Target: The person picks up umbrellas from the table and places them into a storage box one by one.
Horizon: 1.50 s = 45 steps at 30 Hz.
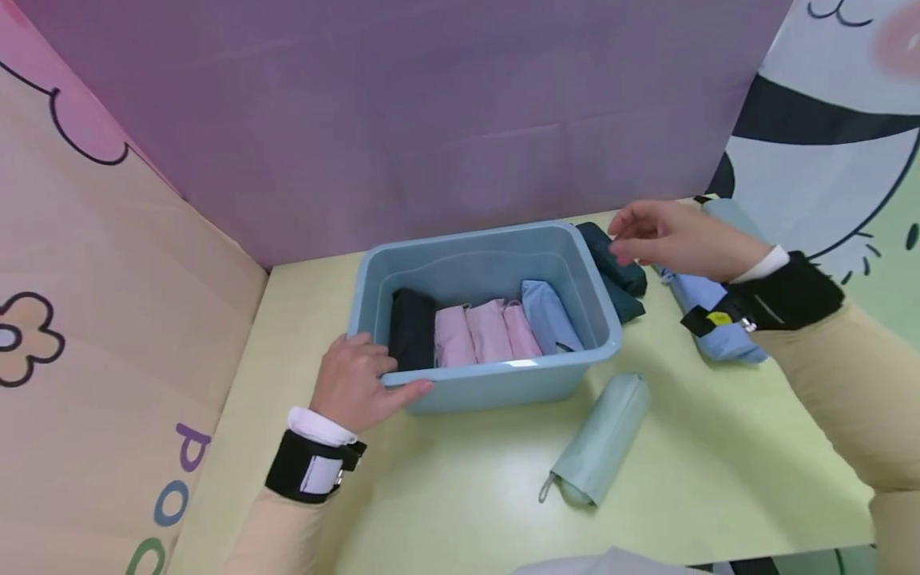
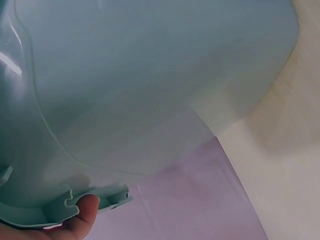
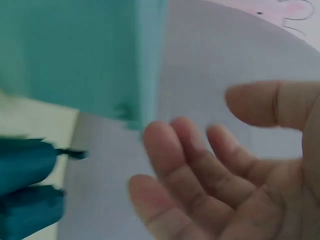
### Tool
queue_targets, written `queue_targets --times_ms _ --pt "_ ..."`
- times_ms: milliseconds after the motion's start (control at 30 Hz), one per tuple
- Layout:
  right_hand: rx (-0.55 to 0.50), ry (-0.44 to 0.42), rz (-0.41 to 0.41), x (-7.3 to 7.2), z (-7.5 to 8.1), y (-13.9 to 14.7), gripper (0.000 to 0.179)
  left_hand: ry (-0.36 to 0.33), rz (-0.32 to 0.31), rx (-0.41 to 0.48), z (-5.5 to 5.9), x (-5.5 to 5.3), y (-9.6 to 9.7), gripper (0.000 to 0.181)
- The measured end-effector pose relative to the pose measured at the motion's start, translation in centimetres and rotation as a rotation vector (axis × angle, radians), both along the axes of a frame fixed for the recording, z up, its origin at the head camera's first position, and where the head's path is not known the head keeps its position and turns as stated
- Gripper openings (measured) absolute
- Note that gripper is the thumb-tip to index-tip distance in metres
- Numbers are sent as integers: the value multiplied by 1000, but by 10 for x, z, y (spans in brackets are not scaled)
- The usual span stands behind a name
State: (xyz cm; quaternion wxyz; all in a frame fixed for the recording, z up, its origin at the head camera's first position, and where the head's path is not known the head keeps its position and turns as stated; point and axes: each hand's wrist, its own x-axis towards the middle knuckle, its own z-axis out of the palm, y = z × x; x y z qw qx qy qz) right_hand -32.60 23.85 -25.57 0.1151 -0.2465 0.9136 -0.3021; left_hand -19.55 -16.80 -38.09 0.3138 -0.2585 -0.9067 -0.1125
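A blue-grey plastic bin [image 1: 481, 391] stands on the table. Inside it, a black folded umbrella [image 1: 413, 331], several pink folded umbrellas [image 1: 491, 331] and a blue folded umbrella [image 1: 549, 315] sit side by side. My left hand [image 1: 359, 379] grips the rim at the near left corner, thumb along the front edge; the left wrist view shows fingers [image 2: 87, 217] curled under the rim. Beyond the bin's right side, my right hand [image 1: 679, 235] is held in the air with loosely bent fingers and nothing in them. Dark teal folded umbrellas [image 1: 618, 275] lie just beneath its fingertips, against the bin.
A pale green folded umbrella [image 1: 600, 439] with a wrist loop lies in front of the bin. Partly under the right forearm is a blue folded umbrella [image 1: 719, 327], with a pale grey-blue one [image 1: 733, 216] behind it. A purple panel [image 1: 431, 120] rises along the table's back edge.
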Motion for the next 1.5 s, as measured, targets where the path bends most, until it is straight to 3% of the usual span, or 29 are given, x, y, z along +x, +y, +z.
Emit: queue_targets --times_ms 133,300,567,867,1067,1333,1500 --pt "74 -51 124 5 -27 11 25 -7 10 0 2 2 0 73" --pt "181 -49 294 17 -63 19 36 -24 19 -13 5 3 1 71" --pt "193 -95 480 41 -104 21 59 -77 32 -26 11 2 3 60" --pt "261 -4 629 63 -123 8 62 -77 21 -8 11 1 2 62" --pt "311 57 725 73 -130 -4 67 -74 29 -6 10 2 1 72" --pt "367 90 747 78 -135 -8 65 -73 37 -3 11 3 1 80" --pt "407 121 776 81 -135 -10 62 -86 30 0 11 3 2 70"
